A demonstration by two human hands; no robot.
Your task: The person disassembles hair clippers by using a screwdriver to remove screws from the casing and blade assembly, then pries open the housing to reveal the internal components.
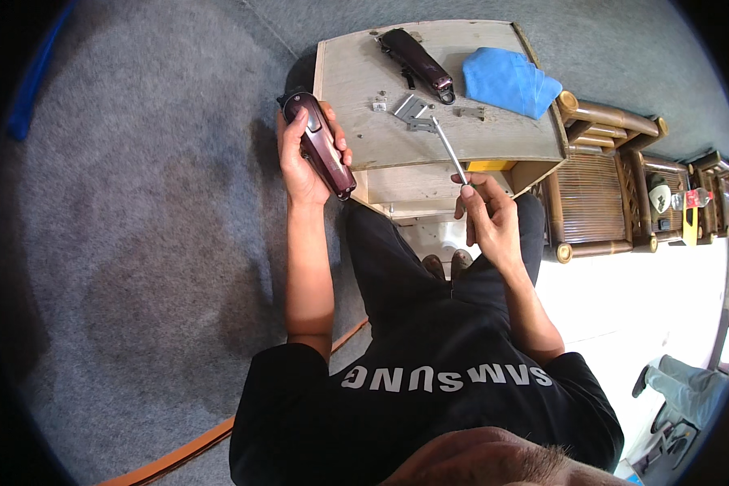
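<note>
My left hand (301,176) is closed round a maroon hair clipper (326,154), held up just off the table's left edge with its thumb along the body. In my right hand (494,225), a thin silver screwdriver (449,151) is gripped between thumb and fingers, its shaft pointing up and left over the table's front edge. A second dark maroon hair clipper (417,61) lies on the tabletop. Between it and my hands lie flat metal blade parts (411,108), a small metal bracket (472,112), a small pale piece (379,105) and several tiny screws.
The small wooden table (350,73) has an open shelf below with something yellow (491,165) in it. A folded blue cloth (506,81) lies at its back right. Bamboo furniture (589,198) stands to the right, bearing a clear bottle (692,198). Another person's legs (682,390) show at lower right.
</note>
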